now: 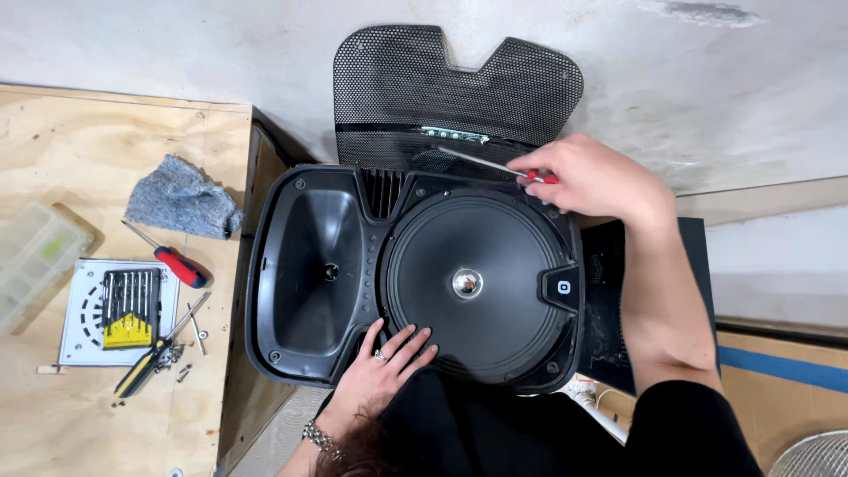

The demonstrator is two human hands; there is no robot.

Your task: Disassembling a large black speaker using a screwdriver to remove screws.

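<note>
a bare concrete floor (751,79) runs under everything we see, with a plywood workbench (71,150) to our left. the black speaker cabinet (309,265) lies face up right in front of us, its round driver cone (477,283) between our two hands and its moulded horn recess on the left half. beyond it a perforated black grille (459,88) leans away from the cabinet's far edge, with open floor beyond and to the right of it. the cabinet's left edge sits tight against the bench side; near our right forearm a dark panel (601,291) lies beside it.

our left hand (380,371) is spread flat, fingers apart, resting on the cone's near rim. our right hand (601,181) is clenched around a red-handled screwdriver (495,165), its shaft pointing left over the cabinet's far edge.

on the bench lie a grey cloth (181,199), a white square tray with a bit set (119,309), a clear parts box (35,256), a second red screwdriver (168,258), a yellow-handled one (155,353) and loose screws (181,362).
</note>
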